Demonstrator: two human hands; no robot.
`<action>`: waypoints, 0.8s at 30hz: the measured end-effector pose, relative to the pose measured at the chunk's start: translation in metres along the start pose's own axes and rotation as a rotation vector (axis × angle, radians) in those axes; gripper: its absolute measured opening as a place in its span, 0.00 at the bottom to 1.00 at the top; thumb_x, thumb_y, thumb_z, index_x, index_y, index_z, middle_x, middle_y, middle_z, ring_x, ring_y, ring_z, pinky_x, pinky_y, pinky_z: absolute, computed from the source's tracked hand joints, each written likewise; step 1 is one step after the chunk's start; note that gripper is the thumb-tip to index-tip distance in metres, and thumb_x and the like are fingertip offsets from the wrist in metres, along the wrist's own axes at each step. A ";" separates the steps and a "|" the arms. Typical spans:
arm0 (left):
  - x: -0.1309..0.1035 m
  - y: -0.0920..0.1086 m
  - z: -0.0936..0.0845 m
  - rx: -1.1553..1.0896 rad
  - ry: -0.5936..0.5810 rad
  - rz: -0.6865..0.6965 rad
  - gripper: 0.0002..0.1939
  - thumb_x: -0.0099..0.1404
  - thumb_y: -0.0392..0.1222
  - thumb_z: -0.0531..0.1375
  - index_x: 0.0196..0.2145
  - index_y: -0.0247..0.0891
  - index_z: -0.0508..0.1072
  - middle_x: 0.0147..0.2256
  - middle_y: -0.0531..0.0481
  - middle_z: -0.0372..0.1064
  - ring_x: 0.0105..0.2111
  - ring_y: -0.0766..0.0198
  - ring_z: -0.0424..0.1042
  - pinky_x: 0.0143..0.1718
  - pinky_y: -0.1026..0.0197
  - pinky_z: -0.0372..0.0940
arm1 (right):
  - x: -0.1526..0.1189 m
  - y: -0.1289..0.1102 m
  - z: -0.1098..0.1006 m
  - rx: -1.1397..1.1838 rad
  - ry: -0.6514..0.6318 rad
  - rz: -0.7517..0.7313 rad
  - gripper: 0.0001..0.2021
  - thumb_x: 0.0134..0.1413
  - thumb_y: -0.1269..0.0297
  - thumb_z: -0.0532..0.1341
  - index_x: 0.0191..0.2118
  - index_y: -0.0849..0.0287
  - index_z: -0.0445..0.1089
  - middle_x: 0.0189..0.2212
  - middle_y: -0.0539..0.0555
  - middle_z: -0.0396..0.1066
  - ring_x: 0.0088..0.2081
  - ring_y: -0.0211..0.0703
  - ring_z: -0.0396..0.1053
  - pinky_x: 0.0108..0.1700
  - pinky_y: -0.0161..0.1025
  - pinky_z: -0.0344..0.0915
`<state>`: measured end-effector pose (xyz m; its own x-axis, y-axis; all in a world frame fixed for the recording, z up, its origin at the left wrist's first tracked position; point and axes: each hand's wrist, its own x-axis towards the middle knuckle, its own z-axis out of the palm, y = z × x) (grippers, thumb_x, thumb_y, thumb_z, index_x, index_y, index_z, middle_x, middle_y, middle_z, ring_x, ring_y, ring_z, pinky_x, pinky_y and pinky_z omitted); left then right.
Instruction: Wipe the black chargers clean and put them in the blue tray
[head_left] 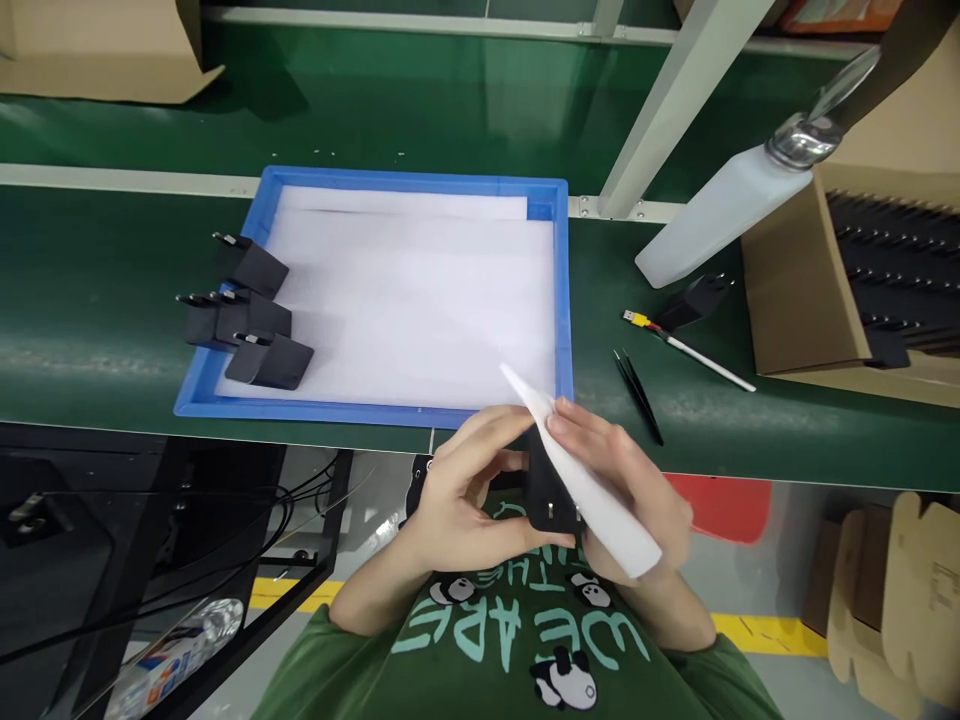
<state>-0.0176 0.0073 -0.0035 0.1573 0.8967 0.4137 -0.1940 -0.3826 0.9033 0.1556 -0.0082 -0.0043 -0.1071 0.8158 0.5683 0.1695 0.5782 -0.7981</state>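
My left hand (469,500) grips a black plug adapter (546,490) between thumb and fingers, close to my chest. Over its right side, my right hand (630,480) presses a folded white cloth or wipe (600,500) against the adapter; I cannot tell which material it is. Beyond my hands lies a blue tray (420,413) lined with white sheets (412,290). Several black plug adapters (270,362) with metal prongs sit along the tray's left side, some across its rim.
Right of the tray are black tweezers (639,398), a white stick with a yellow-cased USB plug (690,352), another black adapter (694,300) and a white dispenser bottle (724,215). A cardboard box (791,290) holds rows of black adapters. A pale post (667,110) rises behind the tray.
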 end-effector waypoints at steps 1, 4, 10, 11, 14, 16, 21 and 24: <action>0.000 0.000 0.001 -0.004 0.000 -0.001 0.45 0.52 0.47 0.79 0.65 0.44 0.72 0.53 0.41 0.75 0.51 0.53 0.77 0.41 0.64 0.79 | 0.000 0.003 -0.001 -0.028 -0.001 -0.080 0.30 0.71 0.61 0.60 0.74 0.47 0.55 0.63 0.51 0.71 0.64 0.55 0.70 0.67 0.59 0.71; -0.001 -0.001 0.002 -0.005 0.021 -0.018 0.43 0.52 0.48 0.79 0.64 0.45 0.73 0.52 0.41 0.76 0.50 0.52 0.78 0.40 0.63 0.79 | -0.002 0.004 -0.007 -0.055 -0.105 -0.149 0.31 0.72 0.67 0.58 0.75 0.46 0.51 0.63 0.51 0.70 0.65 0.51 0.69 0.67 0.56 0.71; -0.004 -0.004 0.002 0.091 0.044 0.015 0.41 0.52 0.48 0.79 0.62 0.41 0.74 0.50 0.41 0.77 0.48 0.53 0.78 0.41 0.62 0.78 | -0.012 -0.018 -0.019 -0.096 -0.152 0.012 0.33 0.70 0.77 0.56 0.74 0.42 0.54 0.63 0.48 0.69 0.62 0.48 0.72 0.67 0.51 0.72; -0.005 -0.004 0.002 0.106 0.040 0.041 0.41 0.53 0.47 0.79 0.63 0.40 0.74 0.50 0.40 0.77 0.47 0.54 0.78 0.41 0.63 0.78 | -0.013 -0.022 -0.019 -0.129 -0.150 0.007 0.34 0.69 0.78 0.57 0.74 0.44 0.54 0.64 0.49 0.69 0.61 0.49 0.72 0.65 0.51 0.74; -0.005 -0.002 0.002 0.165 0.036 0.107 0.42 0.55 0.44 0.78 0.65 0.38 0.71 0.51 0.39 0.75 0.46 0.55 0.78 0.40 0.63 0.78 | -0.015 -0.035 -0.019 -0.242 -0.154 -0.052 0.34 0.65 0.79 0.62 0.73 0.54 0.57 0.63 0.56 0.69 0.61 0.54 0.73 0.60 0.50 0.78; -0.004 0.000 0.003 0.214 0.030 0.149 0.43 0.57 0.42 0.77 0.66 0.37 0.69 0.53 0.38 0.74 0.48 0.53 0.77 0.43 0.60 0.78 | -0.017 -0.041 -0.020 -0.321 -0.137 -0.039 0.35 0.63 0.80 0.63 0.72 0.57 0.58 0.61 0.58 0.72 0.60 0.56 0.73 0.58 0.51 0.79; -0.005 0.003 0.004 0.297 0.005 0.220 0.41 0.57 0.40 0.76 0.65 0.30 0.70 0.54 0.35 0.75 0.52 0.51 0.77 0.53 0.56 0.77 | -0.011 -0.048 -0.035 -0.399 -0.221 -0.073 0.35 0.60 0.81 0.64 0.72 0.62 0.58 0.58 0.61 0.73 0.59 0.58 0.74 0.59 0.48 0.79; -0.008 0.001 0.004 0.289 -0.001 0.180 0.40 0.58 0.42 0.76 0.65 0.31 0.70 0.55 0.34 0.74 0.53 0.49 0.77 0.53 0.54 0.77 | -0.006 -0.047 -0.049 -0.327 -0.296 -0.106 0.35 0.57 0.79 0.67 0.70 0.61 0.63 0.57 0.59 0.75 0.56 0.57 0.77 0.56 0.42 0.79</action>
<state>-0.0153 -0.0013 -0.0055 0.1468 0.8089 0.5693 0.0634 -0.5820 0.8107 0.1965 -0.0405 0.0398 -0.4077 0.7476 0.5242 0.4376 0.6639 -0.6064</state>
